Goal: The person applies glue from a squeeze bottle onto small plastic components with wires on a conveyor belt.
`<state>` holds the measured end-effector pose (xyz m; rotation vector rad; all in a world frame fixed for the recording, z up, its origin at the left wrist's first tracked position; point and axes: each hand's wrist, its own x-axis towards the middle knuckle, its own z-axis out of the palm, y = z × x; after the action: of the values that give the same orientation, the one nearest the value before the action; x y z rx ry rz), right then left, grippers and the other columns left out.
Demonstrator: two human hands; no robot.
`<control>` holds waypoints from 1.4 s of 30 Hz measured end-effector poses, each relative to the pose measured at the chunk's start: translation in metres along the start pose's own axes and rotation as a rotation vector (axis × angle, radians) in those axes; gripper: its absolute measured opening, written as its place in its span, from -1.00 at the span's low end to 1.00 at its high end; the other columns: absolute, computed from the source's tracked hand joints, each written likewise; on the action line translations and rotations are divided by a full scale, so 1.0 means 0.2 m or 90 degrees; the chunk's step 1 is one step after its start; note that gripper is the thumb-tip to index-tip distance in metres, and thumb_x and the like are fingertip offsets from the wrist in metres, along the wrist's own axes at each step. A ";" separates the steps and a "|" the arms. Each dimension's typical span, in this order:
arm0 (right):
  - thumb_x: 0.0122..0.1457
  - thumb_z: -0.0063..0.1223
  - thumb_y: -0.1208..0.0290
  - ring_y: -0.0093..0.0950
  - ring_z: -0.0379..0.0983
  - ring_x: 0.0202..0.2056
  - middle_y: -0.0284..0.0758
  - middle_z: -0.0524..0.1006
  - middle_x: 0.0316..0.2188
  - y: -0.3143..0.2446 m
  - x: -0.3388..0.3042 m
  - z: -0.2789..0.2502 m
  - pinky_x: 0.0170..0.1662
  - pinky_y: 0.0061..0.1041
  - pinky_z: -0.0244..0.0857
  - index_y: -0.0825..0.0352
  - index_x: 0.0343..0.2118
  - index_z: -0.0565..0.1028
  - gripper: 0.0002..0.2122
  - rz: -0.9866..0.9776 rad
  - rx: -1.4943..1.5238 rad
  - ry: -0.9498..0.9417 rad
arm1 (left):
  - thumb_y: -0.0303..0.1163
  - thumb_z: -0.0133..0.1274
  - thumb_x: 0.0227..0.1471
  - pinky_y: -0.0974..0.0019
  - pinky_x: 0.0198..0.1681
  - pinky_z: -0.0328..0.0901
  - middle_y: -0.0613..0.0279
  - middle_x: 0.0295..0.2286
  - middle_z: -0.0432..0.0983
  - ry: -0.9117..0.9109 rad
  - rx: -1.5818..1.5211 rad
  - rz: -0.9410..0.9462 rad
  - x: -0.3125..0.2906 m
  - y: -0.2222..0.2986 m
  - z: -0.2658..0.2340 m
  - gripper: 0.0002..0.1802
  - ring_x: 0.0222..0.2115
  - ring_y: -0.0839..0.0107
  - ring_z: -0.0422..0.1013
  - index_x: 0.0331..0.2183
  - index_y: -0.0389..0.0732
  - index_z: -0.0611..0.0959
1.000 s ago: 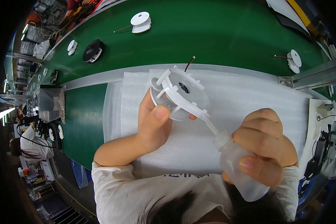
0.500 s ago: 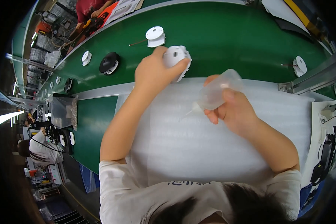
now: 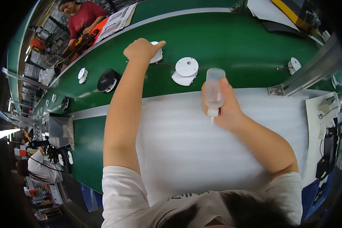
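Observation:
My left hand [image 3: 141, 49] reaches over the green surface, thumb stretched out above a white round part [image 3: 157, 56] that it partly covers. Its other fingers are mostly hidden, and no grip on the part shows. To the right of it, a second white part [image 3: 186, 67], a disc on a wider base with a thin dark red wire, lies free. A translucent squeeze bottle [image 3: 215, 89], its narrow nozzle pointing down, is wrapped by my right hand [image 3: 231, 108] above the white sheet.
White foam-like sheeting [image 3: 216, 152] covers the near work area. Along the green surface [image 3: 231, 41] lie a black round part [image 3: 107, 80] and more white parts [image 3: 82, 75]. A metal post [image 3: 311, 70] rises at right; a clear bin [image 3: 58, 130] stands left. A co-worker [image 3: 83, 19] sits across.
The white part from my left hand now lies on the green surface. That hand has moved left and away to another white part. My right hand has turned the bottle more upright, nozzle down.

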<state>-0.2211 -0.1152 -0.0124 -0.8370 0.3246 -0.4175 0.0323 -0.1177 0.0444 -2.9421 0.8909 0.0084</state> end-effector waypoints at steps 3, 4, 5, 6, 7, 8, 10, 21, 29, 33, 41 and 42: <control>-0.09 -0.24 -0.28 -0.69 0.07 -0.60 -0.52 0.23 -0.63 0.03 -0.03 -0.10 -0.56 -0.69 -0.10 0.21 -0.43 0.31 -0.46 0.003 0.002 -0.010 | 0.26 0.01 -0.41 0.36 -0.45 0.30 0.22 -0.41 0.50 0.056 -0.054 0.029 0.03 0.08 0.06 -0.36 -0.38 0.33 0.44 -0.46 -0.13 0.60; -0.13 -0.17 -0.28 -0.70 0.11 -0.46 -0.54 0.28 -0.49 0.04 -0.03 -0.10 -0.45 -0.74 -0.06 0.18 -0.35 0.34 -0.45 0.010 0.026 -0.026 | 0.26 0.01 -0.41 0.36 -0.45 0.30 0.22 -0.41 0.50 0.057 -0.051 0.011 0.05 0.08 0.08 -0.36 -0.38 0.33 0.44 -0.46 -0.13 0.60; -0.13 -0.17 -0.28 -0.70 0.11 -0.46 -0.54 0.28 -0.49 0.03 -0.04 -0.08 -0.45 -0.74 -0.06 0.18 -0.35 0.34 -0.45 0.020 0.027 -0.042 | 0.21 0.03 -0.41 0.36 -0.44 0.30 0.23 -0.41 0.50 0.006 -0.109 -0.019 0.08 0.07 0.09 -0.40 -0.38 0.33 0.44 -0.44 -0.12 0.60; -0.14 -0.20 -0.31 -0.70 0.08 -0.60 -0.52 0.23 -0.62 0.00 -0.05 -0.06 -0.56 -0.71 -0.09 0.21 -0.42 0.30 -0.44 -0.025 -0.051 -0.035 | 0.16 0.05 -0.42 0.37 -0.43 0.30 0.23 -0.42 0.50 -0.048 -0.173 -0.037 0.08 0.09 0.08 -0.43 -0.38 0.33 0.44 -0.42 -0.10 0.61; -0.16 -0.23 -0.34 -0.69 0.05 -0.73 -0.51 0.18 -0.75 -0.01 -0.06 -0.05 -0.68 -0.69 -0.13 0.24 -0.48 0.27 -0.41 -0.071 -0.128 -0.028 | 0.16 0.05 -0.42 0.37 -0.43 0.30 0.23 -0.42 0.50 -0.047 -0.174 -0.044 0.06 0.08 0.08 -0.43 -0.38 0.33 0.44 -0.42 -0.10 0.61; -0.16 -0.23 -0.34 -0.69 0.05 -0.73 -0.51 0.18 -0.75 -0.01 -0.05 -0.04 -0.68 -0.69 -0.13 0.24 -0.48 0.27 -0.41 -0.068 -0.129 -0.034 | 0.14 0.05 -0.43 0.34 -0.42 0.31 0.20 -0.42 0.50 -0.030 -0.176 -0.034 0.05 0.06 0.07 -0.40 -0.38 0.31 0.44 -0.38 -0.14 0.59; -0.17 -0.19 -0.33 -0.69 0.06 -0.73 -0.51 0.17 -0.75 -0.02 -0.06 -0.05 -0.69 -0.69 -0.13 0.24 -0.48 0.25 -0.41 -0.069 -0.151 -0.026 | 0.12 0.04 -0.43 0.32 -0.40 0.31 0.16 -0.42 0.49 -0.013 -0.177 -0.015 -0.02 0.04 0.07 -0.37 -0.38 0.30 0.44 -0.34 -0.18 0.56; -0.21 0.00 -0.18 -0.66 0.10 -0.75 -0.40 0.25 -0.76 -0.23 -0.13 0.08 -0.69 -0.72 -0.05 0.23 -0.42 0.18 -0.47 -0.159 -0.141 -0.030 | -0.51 0.17 -0.37 0.38 -0.24 0.20 0.16 -0.34 0.39 0.376 -0.866 0.490 -0.85 -0.33 0.24 -0.33 -0.35 0.39 0.34 -0.13 -0.27 0.25; -0.31 0.25 0.02 -0.59 0.21 -0.63 -0.26 0.33 -0.58 -0.21 -0.26 0.17 -0.62 -0.70 0.08 0.25 -0.33 0.16 -0.41 -0.542 -0.353 -0.189 | -0.39 0.11 -0.41 0.36 -0.57 0.09 0.09 -0.37 0.37 0.438 -0.518 0.850 -0.95 -0.34 0.30 -0.65 -0.43 0.20 0.30 -0.40 -0.03 0.43; -0.31 0.28 0.26 -0.48 0.27 -0.61 -0.25 0.36 -0.49 -0.28 -0.32 0.22 -0.59 -0.59 0.13 0.34 -0.29 0.26 -0.48 -0.550 -0.541 -0.319 | -0.40 0.08 -0.50 0.38 -0.56 -0.02 0.26 -0.39 0.40 0.564 -0.441 0.803 -1.02 -0.34 0.30 -0.62 -0.45 0.28 0.26 -0.47 0.15 0.39; -0.21 0.23 0.30 -0.44 0.23 -0.60 -0.17 0.36 -0.43 -0.24 -0.36 0.25 -0.59 -0.49 0.06 0.24 -0.22 0.23 -0.52 -0.591 -0.670 -0.327 | -0.36 0.02 -0.48 0.33 -0.44 -0.04 0.36 -0.41 0.40 0.620 -0.430 0.743 -1.06 -0.35 0.29 -0.63 -0.42 0.32 0.25 -0.50 0.29 0.35; -0.21 0.23 0.29 -0.44 0.23 -0.60 -0.17 0.36 -0.44 -0.25 -0.37 0.27 -0.60 -0.48 0.04 0.25 -0.24 0.25 -0.53 -0.559 -0.649 -0.321 | -0.35 0.02 -0.49 0.32 -0.44 -0.04 0.37 -0.41 0.39 0.617 -0.440 0.744 -1.07 -0.35 0.29 -0.64 -0.40 0.31 0.25 -0.50 0.29 0.34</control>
<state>-0.2729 -0.0748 0.0676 -2.0518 -0.3833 -0.8460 -0.1054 0.0624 -0.0040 -2.1729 3.0378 -1.3087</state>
